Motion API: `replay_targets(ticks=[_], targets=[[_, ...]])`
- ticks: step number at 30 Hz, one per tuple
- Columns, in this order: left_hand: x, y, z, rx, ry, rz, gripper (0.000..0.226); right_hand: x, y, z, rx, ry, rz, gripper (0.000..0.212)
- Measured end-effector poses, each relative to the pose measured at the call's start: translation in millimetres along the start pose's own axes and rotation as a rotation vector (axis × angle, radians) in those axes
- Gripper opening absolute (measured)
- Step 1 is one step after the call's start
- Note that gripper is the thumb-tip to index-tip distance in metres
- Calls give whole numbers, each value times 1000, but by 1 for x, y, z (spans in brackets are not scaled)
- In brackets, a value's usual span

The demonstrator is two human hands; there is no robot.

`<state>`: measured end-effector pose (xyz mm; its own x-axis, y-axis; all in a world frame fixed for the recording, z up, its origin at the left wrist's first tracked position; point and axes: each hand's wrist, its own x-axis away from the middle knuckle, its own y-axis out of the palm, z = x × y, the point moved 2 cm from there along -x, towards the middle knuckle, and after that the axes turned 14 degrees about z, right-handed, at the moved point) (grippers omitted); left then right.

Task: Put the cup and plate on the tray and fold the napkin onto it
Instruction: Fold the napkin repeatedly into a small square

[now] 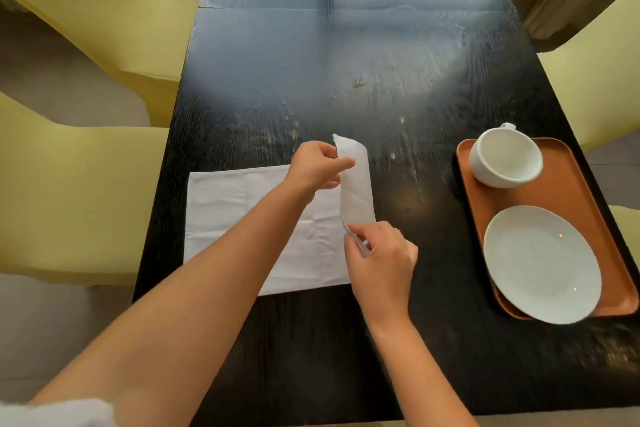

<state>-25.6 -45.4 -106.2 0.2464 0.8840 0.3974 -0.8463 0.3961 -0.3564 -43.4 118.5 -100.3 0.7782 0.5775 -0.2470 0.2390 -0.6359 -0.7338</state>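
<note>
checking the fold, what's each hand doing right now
Left hand: closed, pinching the far corner of the napkin's lifted edge.
Right hand: closed, pinching the near corner of that edge.

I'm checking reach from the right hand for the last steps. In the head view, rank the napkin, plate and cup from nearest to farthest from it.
From the right hand:
1. Napkin: in its grip at the lifted right edge, spreading leftward.
2. Plate: to its right, on the near end of the tray.
3. Cup: farther right and away, on the tray's far end.
</note>
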Motion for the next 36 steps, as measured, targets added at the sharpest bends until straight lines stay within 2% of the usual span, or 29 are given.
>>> replay_targets(ticks=[4,9,15,20,24,31,36], targets=[[-17,-39,-12,-13,0,-12,6,19,15,-31,-13,-63,-17,15],[-28,-105,-44,-46,33,-9,10,44,40,-66,-37,-149,-25,16],[-32,-166,-92,-159,38,83,7,76,85,-93,-20,-179,-159,19],[-35,-184,-114,-111,16,120,11,96,107,-102,-12,-245,-277,22],[-35,-193,-127,-128,67,206,13,107,115,-106,6,-298,-292,25],[-34,-198,-144,-278,189,301,13,116,127,-106,33,-363,-335,27],[-37,-197,-153,-451,230,344,13,117,133,-98,79,-403,-523,15]])
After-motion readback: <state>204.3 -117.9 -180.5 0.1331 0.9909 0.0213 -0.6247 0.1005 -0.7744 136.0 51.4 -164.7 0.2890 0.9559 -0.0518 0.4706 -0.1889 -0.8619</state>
